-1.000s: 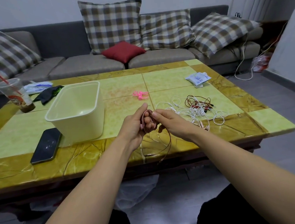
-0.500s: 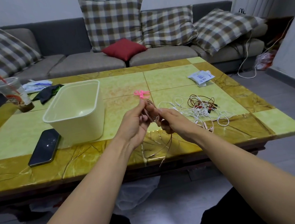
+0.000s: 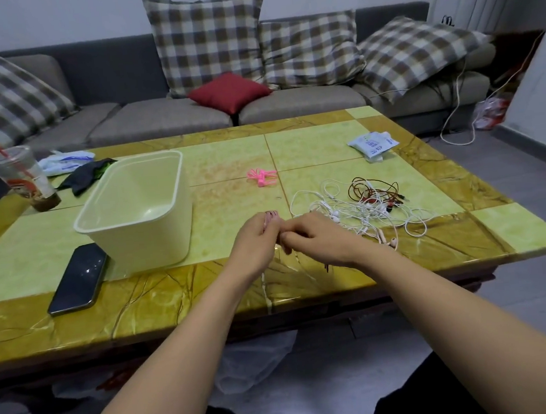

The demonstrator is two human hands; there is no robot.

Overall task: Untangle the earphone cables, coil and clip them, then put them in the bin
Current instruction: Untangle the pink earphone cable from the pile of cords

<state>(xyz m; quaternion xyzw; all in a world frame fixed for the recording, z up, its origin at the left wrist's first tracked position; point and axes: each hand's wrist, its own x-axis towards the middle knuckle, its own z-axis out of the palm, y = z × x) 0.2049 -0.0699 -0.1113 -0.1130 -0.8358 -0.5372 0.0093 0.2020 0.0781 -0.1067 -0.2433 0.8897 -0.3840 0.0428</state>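
My left hand (image 3: pixel 255 241) grips a small coil of pink-brown earphone cable (image 3: pixel 271 216) whose top shows above its fingers. My right hand (image 3: pixel 317 237) meets it from the right and pinches the same cable; a loose end hangs below the hands near the table's front edge. A tangle of white earphone cables (image 3: pixel 358 211) with a dark red-brown one (image 3: pixel 374 189) lies on the table to the right of my hands. Pink clips (image 3: pixel 261 176) lie further back at the middle. The pale yellow bin (image 3: pixel 140 212) stands empty to the left.
A black phone (image 3: pixel 78 278) lies by the bin's near left corner. A plastic cup with a straw (image 3: pixel 23 177), dark cloth (image 3: pixel 84 175) and a wrapper sit at the back left. A white packet (image 3: pixel 372 143) lies at the back right. A sofa stands behind the table.
The loose loops that hung between my hands have been wound up into a tight coil in my left hand. Both hands have closed together and dropped lower over the table.
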